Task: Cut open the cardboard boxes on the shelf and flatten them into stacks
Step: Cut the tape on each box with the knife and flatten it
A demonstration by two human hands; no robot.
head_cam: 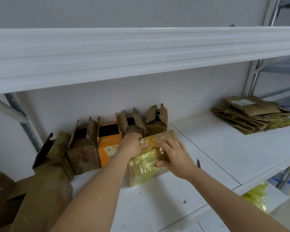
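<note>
Cardboard box (151, 158) on shelf (224, 148) | left hand (132, 144), right hand (174, 156) gripping it

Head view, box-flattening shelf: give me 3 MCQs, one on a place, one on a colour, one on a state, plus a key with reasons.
1. Where does the stack of flattened cardboard lie?
A. far right of the shelf
B. under the left hand
C. on the upper shelf

2. What colour is the open box just left of the left hand?
A. blue
B. orange
C. white

3. What state is the taped box under both hands in?
A. flattened
B. cut open, flaps up
C. closed and taped

Key:
1 A, it lies far to the right of the right hand.
2 B, its front is orange.
3 C, glossy tape covers its top.
</note>
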